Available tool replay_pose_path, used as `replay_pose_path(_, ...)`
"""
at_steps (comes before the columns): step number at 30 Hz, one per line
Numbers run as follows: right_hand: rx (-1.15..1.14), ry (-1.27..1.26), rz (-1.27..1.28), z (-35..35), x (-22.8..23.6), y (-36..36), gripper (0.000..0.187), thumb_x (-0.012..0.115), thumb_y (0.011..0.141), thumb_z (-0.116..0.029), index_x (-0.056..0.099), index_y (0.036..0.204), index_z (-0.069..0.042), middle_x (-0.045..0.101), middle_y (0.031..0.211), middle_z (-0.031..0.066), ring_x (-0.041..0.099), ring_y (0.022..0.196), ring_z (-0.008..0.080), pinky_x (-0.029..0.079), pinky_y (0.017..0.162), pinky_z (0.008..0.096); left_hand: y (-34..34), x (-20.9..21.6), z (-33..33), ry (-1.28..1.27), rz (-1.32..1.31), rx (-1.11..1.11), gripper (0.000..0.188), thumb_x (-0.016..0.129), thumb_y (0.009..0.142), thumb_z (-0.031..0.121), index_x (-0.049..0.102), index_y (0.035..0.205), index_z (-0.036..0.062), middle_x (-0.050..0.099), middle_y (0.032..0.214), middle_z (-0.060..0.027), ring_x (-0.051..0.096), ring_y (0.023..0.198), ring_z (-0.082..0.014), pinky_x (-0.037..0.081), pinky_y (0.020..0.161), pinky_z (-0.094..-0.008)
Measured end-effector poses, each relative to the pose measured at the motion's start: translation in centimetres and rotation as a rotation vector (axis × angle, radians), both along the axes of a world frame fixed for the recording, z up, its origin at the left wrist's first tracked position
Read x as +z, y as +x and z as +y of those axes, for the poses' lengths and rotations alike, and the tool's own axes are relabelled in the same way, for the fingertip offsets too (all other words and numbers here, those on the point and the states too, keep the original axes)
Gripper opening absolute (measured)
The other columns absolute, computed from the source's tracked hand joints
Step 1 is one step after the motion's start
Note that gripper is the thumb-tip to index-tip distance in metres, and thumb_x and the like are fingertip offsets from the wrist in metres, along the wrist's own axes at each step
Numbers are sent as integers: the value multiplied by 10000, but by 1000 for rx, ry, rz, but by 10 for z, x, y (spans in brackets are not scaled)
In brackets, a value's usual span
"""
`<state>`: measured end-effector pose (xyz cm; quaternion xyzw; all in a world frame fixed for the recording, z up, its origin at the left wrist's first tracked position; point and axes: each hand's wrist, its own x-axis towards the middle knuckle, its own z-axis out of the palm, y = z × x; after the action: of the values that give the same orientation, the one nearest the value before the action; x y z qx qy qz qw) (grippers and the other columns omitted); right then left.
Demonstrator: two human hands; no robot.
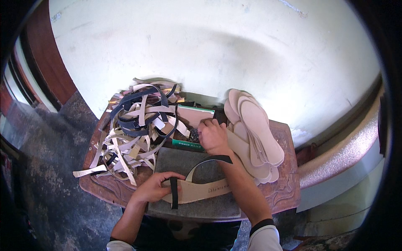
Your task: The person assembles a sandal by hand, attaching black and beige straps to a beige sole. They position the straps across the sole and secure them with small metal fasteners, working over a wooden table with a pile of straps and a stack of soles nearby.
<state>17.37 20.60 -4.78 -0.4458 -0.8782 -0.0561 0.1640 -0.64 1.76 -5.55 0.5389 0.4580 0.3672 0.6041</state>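
Observation:
My left hand (pixel 155 187) grips one end of a beige insole (pixel 205 191), with a short black strap (pixel 174 193) across it beside my fingers. A longer strip (pixel 208 161), black and pale, arches up from the insole's far edge and passes near my right forearm. The insole rests over a dark grey slab (pixel 167 161). My right hand (pixel 214 134) reaches into an open green-edged cardboard box (pixel 193 115), fingers bent together at a heap of tiny dark pieces (pixel 194 134). Whatever those fingertips hold is hidden.
A tangled pile of beige, gold and black strips (pixel 133 138) covers the left of the carved wooden table (pixel 279 142). Stacked beige insoles (pixel 253 125) lie at the right. A pale wall (pixel 201 46) rises behind, and a curved glittery edge (pixel 335 163) stands at the right.

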Motion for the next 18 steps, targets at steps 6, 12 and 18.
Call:
replay_pose_path(6, -9, -369, 731, -6, 22, 28, 110, 661, 740, -146, 583, 774, -75, 646, 802, 92, 608, 697, 230, 469, 655, 353, -3, -6, -2, 73, 10, 10, 349, 684, 844, 63, 622, 1186, 31, 673, 1004, -34, 586, 924, -88, 469, 843, -256)
replay_pose_path(12, -100, -529, 1146, -35, 30, 94, 87, 617, 795, -16, 541, 777, -56, 602, 733, 16, 507, 633, 68, 398, 554, 223, 0, 0, 1, 68, 14, 22, 353, 685, 842, 70, 618, 1186, 27, 668, 1012, -44, 585, 938, -100, 464, 856, -262)
replay_pose_path(18, -177, -585, 1251, -98, 30, 121, 95, 603, 813, 17, 544, 832, -54, 596, 769, 9, 512, 663, 63, 411, 599, 219, 4, 2, 2, 87, 76, 22, 353, 663, 828, 30, 621, 1179, 27, 672, 1000, -39, 581, 942, -97, 457, 863, -260)
